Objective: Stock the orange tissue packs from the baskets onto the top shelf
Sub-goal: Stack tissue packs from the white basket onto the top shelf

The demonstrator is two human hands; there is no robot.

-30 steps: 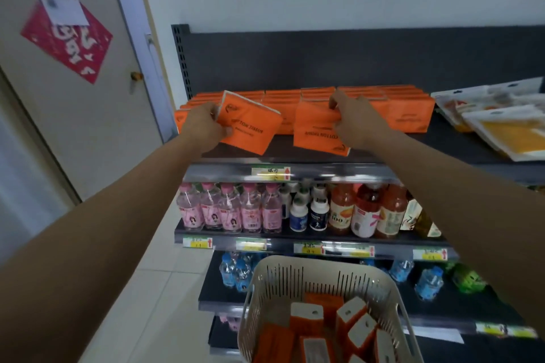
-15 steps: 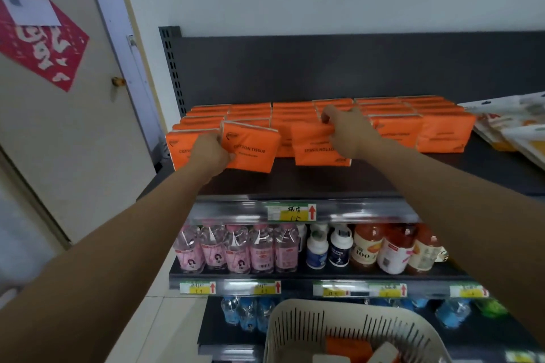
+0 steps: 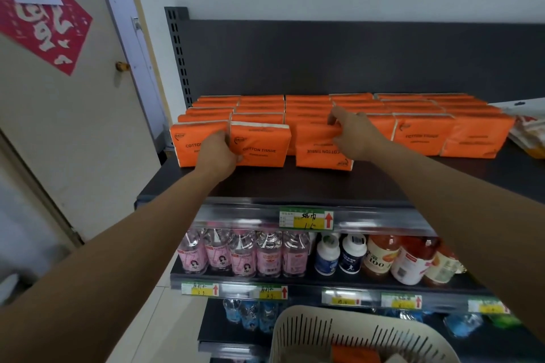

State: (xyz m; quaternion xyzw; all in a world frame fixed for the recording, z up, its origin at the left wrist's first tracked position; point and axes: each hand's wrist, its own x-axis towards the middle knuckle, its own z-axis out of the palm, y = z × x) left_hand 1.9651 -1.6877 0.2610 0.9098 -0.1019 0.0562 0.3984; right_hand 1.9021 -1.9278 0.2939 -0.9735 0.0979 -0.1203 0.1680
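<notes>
Rows of orange tissue packs (image 3: 421,132) stand on the dark top shelf (image 3: 295,183). My left hand (image 3: 218,153) grips one upright orange pack (image 3: 261,144) at its left edge; the pack rests on the shelf in the front row. My right hand (image 3: 354,135) holds another orange pack (image 3: 320,147), upside down by its print, standing on the shelf to the right of the first. The cream slotted basket (image 3: 339,333) sits at the bottom, with an orange pack (image 3: 354,355) showing inside.
Pink bottles (image 3: 241,253) and juice bottles (image 3: 407,259) fill the shelf below. Flat pouches (image 3: 528,127) lie at the top shelf's right end. A door (image 3: 59,97) with a red sign is at the left. Bare shelf runs in front of the packs.
Both hands have pushed their packs back and down onto the top shelf, into the front row. My view has tilted up, so the basket has dropped toward the bottom edge.
</notes>
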